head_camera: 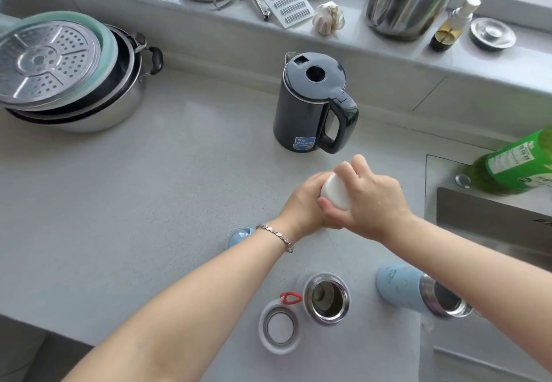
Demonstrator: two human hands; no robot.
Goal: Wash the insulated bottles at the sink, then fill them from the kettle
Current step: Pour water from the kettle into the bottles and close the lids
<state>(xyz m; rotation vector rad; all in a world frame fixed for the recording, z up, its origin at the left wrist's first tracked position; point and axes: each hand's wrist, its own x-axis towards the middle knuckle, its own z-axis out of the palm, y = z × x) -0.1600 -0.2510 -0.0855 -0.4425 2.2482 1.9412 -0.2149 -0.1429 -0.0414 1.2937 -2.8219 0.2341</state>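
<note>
While both hands close on it, the white round-topped insulated bottle (pixel 336 192) stands above the middle of the pale grey speckled countertop (pixel 149 202), and only its rounded top shows between the fingers. The left hand (pixel 301 205), with a silver link bracelet (pixel 274 233) on its wrist, wraps round the body below that top; the right hand (pixel 370 199) curls its fingers and thumb over the top from the other side. Just behind the hands stands the black electric kettle (pixel 310 103), lid down and handle facing the right hand. Nearer the person, an uncapped stainless-steel bottle (pixel 327 298) stands with its mouth open, touching a white ring-shaped lid with a red loop (pixel 279 328). An uncapped pale blue bottle (pixel 400 286) is partly hidden under the right forearm, and a pale blue domed cap (pixel 239 235) shows beside the left wrist. At the right edge lies the steel sink (pixel 490 223), with a green plastic bottle (pixel 513 169) at its rim. A stack of steel pots (pixel 74 106) sits far left.
</note>
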